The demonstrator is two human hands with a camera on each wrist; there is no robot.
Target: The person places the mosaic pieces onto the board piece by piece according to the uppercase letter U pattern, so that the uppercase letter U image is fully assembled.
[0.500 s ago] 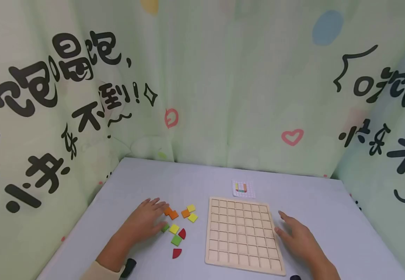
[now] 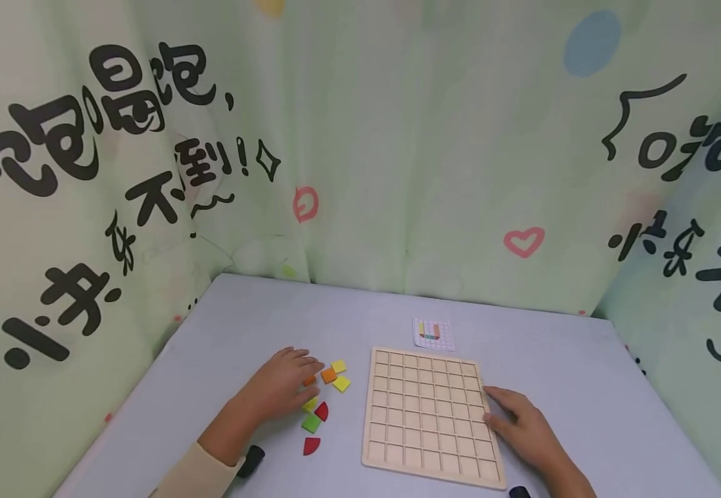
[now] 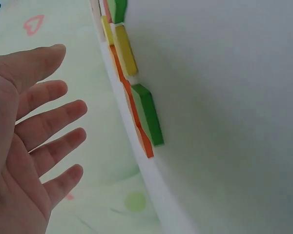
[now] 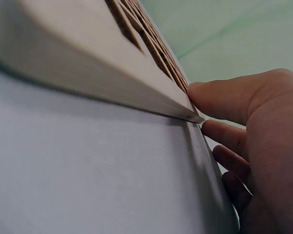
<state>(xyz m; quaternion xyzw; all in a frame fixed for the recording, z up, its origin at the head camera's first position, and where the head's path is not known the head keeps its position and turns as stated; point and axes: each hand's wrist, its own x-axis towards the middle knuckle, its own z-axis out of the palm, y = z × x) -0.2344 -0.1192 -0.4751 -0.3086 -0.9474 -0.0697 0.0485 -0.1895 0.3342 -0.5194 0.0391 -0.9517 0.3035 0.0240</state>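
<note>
My left hand [image 2: 281, 384] hovers over the left side of a loose group of small coloured pieces, its fingers spread and nothing in its grasp. Orange squares [image 2: 329, 375], yellow squares [image 2: 341, 383], a green square [image 2: 312, 422] and red quarter-round pieces [image 2: 312, 445] lie near it; the hand hides some of the group. In the left wrist view, a green piece [image 3: 149, 114] lies beyond the fingertips. My right hand [image 2: 525, 425] touches the right edge of a wooden grid board [image 2: 429, 415] with thumb and index fingertips. The board's cells hold no pieces.
A small card [image 2: 433, 334] with a coloured pattern on a grid lies behind the board. The white table [image 2: 311, 304] is bounded by printed curtains [image 2: 360, 173] at the back and sides. Dark wrist-worn devices [image 2: 251, 461] show near both wrists.
My left hand has moved right, further over the orange and yellow pieces. My right hand has shifted slightly left, bringing its index fingertip to the board's edge. The head view has tilted a little.
</note>
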